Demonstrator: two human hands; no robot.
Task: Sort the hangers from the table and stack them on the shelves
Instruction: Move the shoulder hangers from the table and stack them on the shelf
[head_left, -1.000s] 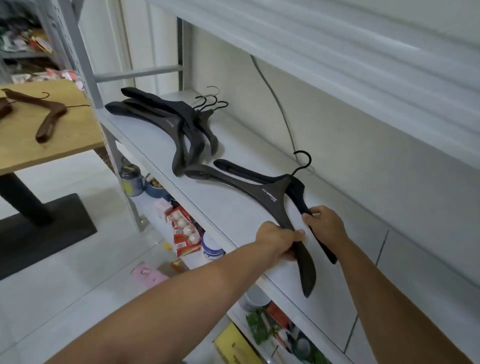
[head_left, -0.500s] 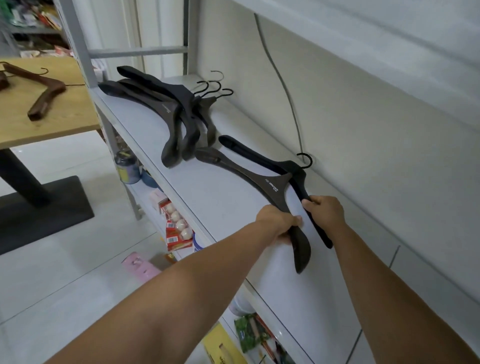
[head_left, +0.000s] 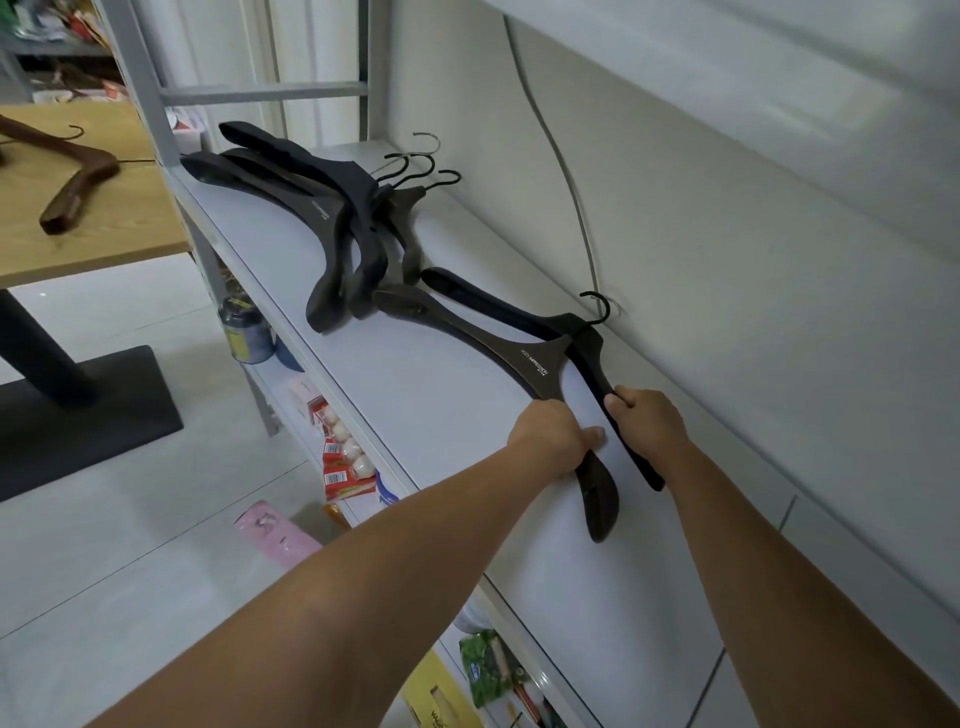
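On the shelf (head_left: 415, 395) mid-frame, my left hand (head_left: 550, 434) clamps the front hanger (head_left: 535, 358) and my right hand (head_left: 647, 423) grips the rear hanger (head_left: 470, 292); placing step, I judge, so next nest them and let go.

Left hand (head_left: 553, 434) and right hand (head_left: 647, 423) grip hangers (head_left: 535, 358) on shelf (head_left: 415, 400).

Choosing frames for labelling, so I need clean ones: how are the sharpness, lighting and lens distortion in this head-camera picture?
Head view: soft, even light, faint shadows, no glare on the shelf; wide-angle stretch toward the corners; left hand gripping the lettered hanger and right hand gripping the black hanger look sharp.
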